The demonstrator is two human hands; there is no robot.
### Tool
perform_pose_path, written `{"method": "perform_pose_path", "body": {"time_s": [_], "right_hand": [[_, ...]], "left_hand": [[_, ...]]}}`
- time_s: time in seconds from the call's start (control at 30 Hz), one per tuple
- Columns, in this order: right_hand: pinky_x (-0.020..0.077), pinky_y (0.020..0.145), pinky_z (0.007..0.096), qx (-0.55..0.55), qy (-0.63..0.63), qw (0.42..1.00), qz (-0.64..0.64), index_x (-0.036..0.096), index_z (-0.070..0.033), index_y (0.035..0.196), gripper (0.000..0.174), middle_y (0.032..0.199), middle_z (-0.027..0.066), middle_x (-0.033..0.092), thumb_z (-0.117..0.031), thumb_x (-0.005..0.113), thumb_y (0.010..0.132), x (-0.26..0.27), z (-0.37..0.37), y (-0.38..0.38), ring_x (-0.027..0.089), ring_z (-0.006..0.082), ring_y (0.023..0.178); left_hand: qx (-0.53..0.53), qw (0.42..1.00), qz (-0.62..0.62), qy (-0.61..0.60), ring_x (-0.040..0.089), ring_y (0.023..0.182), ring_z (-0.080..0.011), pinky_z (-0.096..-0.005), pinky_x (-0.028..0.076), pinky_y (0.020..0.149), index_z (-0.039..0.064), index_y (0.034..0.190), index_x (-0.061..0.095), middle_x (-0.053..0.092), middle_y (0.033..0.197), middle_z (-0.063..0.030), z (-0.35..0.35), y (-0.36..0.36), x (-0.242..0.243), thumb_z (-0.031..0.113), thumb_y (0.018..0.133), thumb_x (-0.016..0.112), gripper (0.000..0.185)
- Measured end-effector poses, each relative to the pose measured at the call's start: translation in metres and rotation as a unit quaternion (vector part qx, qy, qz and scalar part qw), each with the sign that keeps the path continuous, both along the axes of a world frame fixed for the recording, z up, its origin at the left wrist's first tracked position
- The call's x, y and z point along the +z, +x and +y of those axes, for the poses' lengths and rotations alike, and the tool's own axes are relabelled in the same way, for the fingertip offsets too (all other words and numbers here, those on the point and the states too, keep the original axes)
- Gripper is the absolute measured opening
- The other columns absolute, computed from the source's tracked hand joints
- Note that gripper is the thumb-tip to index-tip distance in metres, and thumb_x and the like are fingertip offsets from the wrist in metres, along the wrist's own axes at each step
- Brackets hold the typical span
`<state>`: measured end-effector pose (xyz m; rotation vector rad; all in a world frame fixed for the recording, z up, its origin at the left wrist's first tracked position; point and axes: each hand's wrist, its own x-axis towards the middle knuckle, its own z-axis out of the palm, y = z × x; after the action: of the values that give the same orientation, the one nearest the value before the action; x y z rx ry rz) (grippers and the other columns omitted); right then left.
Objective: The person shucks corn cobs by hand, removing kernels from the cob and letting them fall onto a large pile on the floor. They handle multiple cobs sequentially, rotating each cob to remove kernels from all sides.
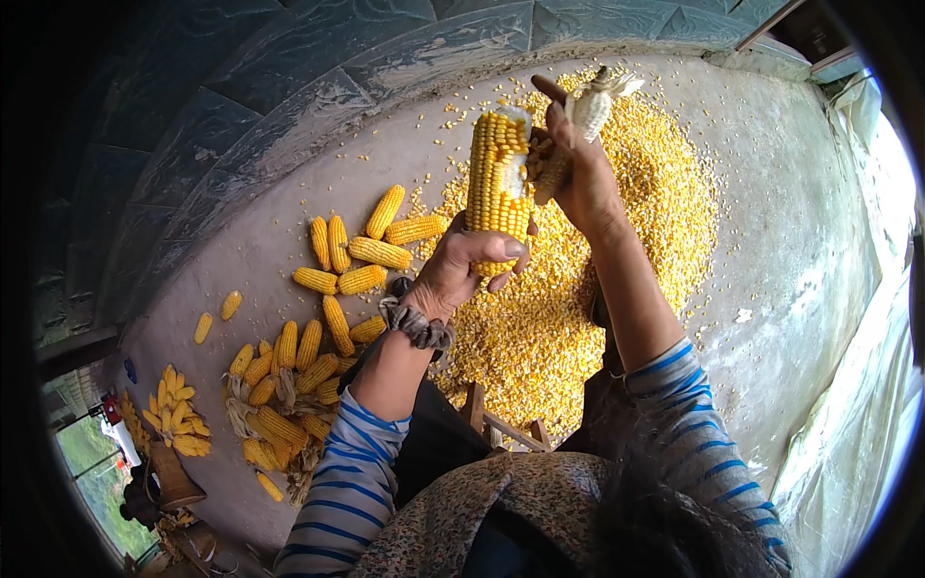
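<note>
My left hand [470, 260], with a scrunchie at the wrist, grips the lower end of a yellow corn ear [495, 191]. The ear stands roughly upright, and part of its right side and its top show pale bare cob. My right hand [578, 166] is close against the ear's right side and holds a stripped corn cob [590, 112] with a bit of husk at its tip. Some of the right fingers are hidden behind the cob. Beneath both hands spreads a large heap of loose corn kernels [650, 195] on the floor.
Whole corn ears [379, 252] lie left of the heap, and a pile with dry husks [285, 383] sits lower left. More corn [177, 415] and a woven basket [173, 477] are farther left. A tiled wall [448, 43] runs along the top; plastic sheeting [845, 412] hangs at right.
</note>
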<state>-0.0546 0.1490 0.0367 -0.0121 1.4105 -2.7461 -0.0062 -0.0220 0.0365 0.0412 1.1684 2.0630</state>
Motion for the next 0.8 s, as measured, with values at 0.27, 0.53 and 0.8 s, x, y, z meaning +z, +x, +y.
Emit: {"method": "perform_pose_path", "body": {"time_s": [0.27,0.53,0.8], "right_hand": [[0.0454,0.063,0.0257,-0.051,0.179,0.981,-0.055,0.061,0.000,0.109,0.030,0.084,0.0020,0.061,-0.015,0.066,0.083,0.013,-0.017,0.013,0.054,0.0097,0.072],[0.0457,0.062,0.0269,-0.101,0.068,0.992,-0.017,0.059,-0.003,0.113,0.038,0.086,0.0023,0.061,-0.032,0.065,0.088,-0.014,-0.004,0.000,0.055,0.0111,0.071],[0.0498,0.062,0.0293,-0.040,0.046,0.994,-0.093,0.058,-0.002,0.112,0.037,0.082,0.0057,0.063,-0.025,0.070,0.086,0.005,-0.011,0.004,0.059,0.0142,0.067]], "left_hand": [[0.036,0.942,0.200,-0.266,0.051,0.060,-0.0081,-0.0265,0.041,0.054,0.004,0.087,0.061,0.058,0.071,0.0007,0.015,0.006,-0.003,0.014,0.069,0.069,0.022],[-0.030,0.999,-0.021,0.004,0.051,0.051,-0.0134,-0.0231,0.040,0.044,-0.002,0.101,0.060,0.059,0.072,-0.0088,0.015,0.011,0.002,0.026,0.068,0.068,0.044],[0.042,0.851,0.279,-0.442,0.054,0.061,-0.0127,-0.0313,0.042,0.053,0.002,0.083,0.061,0.061,0.069,0.0004,0.023,0.008,0.002,0.017,0.068,0.071,0.023]]}}
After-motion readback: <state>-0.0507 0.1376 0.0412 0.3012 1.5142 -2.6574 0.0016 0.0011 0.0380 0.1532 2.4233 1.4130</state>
